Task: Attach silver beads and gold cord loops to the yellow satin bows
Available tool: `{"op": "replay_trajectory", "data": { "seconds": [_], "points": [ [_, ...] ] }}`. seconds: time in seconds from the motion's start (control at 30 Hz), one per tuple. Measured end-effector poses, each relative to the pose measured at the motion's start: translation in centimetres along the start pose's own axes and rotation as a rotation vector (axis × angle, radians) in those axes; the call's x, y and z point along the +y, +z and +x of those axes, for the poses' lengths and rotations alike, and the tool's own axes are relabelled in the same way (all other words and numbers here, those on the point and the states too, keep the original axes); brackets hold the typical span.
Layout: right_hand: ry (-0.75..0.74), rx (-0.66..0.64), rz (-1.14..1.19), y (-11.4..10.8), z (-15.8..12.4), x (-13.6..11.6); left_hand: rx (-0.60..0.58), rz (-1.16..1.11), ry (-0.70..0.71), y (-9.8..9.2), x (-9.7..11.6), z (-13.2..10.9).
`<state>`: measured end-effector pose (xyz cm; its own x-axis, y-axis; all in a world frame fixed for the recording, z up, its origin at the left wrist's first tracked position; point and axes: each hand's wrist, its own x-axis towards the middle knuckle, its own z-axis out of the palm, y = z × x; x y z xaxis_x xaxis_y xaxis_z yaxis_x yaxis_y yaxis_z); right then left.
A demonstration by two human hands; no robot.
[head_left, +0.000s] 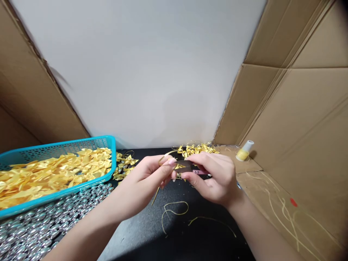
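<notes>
My left hand (148,177) is closed in a pinch on a thin gold cord (155,197). Part of that cord loops above the fingertips and one end hangs below them; whatever else lies in the pinch is hidden. In my right hand (217,177) is a small pair of thread snips (186,167) with dark blades and a pinkish handle. Its blades point left and reach the left fingertips, beside the cord. Whether the blades touch the cord I cannot tell. Behind the hands lies a pile of gold bows (197,148).
On the left, a turquoise basket (112,159) holds many gold bows. Silvery beads (54,221) spread in front of it. Loose cord pieces (175,212) lie on the black table (146,235). A thread spool (244,151) stands right; cardboard walls (304,127) flank the space.
</notes>
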<state>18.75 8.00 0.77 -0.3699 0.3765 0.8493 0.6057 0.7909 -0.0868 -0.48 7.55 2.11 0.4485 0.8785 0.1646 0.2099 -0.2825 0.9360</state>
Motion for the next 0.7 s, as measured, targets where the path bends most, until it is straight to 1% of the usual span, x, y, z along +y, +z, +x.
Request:
{"op": "replay_trajectory", "data": {
  "seconds": [0.23,0.47,0.7],
  "points": [
    [-0.017,0.019,0.021,0.24,-0.12,0.26,-0.020,-0.058,-0.026,-0.18,0.12,-0.08],
    [-0.032,0.030,0.011,0.37,-0.20,0.32,0.003,-0.009,0.002,-0.31,-0.09,0.02],
    [-0.025,0.064,-0.007,-0.32,0.03,0.24,0.031,0.020,0.022,-0.39,0.12,0.08]
  ]
}}
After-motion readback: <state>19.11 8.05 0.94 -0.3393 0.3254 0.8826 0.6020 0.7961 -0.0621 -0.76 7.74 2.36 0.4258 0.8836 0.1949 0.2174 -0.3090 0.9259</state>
